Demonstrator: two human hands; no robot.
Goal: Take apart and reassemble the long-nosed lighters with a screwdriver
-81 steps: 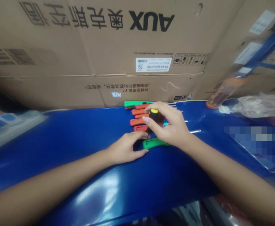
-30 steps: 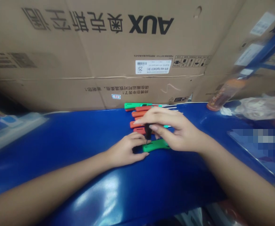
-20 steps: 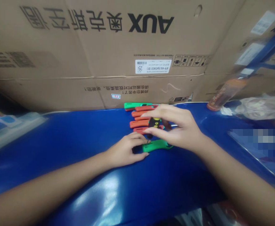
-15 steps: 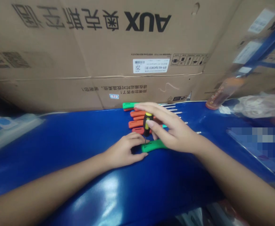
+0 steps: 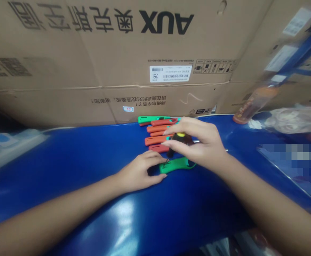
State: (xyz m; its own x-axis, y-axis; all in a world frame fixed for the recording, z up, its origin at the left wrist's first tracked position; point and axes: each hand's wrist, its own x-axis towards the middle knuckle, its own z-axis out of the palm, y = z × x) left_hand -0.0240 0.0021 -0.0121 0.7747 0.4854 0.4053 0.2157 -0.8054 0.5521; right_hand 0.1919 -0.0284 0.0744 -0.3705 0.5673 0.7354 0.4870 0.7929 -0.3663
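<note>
A green stick lighter lies on the blue tabletop, its handle end between the thumb and fingers of my left hand. My right hand grips a small screwdriver with a black and yellow handle. The screwdriver leans to the right, its thin tip at the slot near the end of the green lighter. Behind them several more stick lighters with orange-red handles lie side by side, and another green one is at the back. My right hand partly hides their metal stems.
Cardboard cartons stand like a wall along the back of the blue table. An orange-capped bottle and a crumpled clear plastic bag are at the right. Clear plastic packaging lies at the left.
My right hand has moved slightly right and tilted the screwdriver from upright to leaning right. More of the green lighter shows. My left hand stays in place.
</note>
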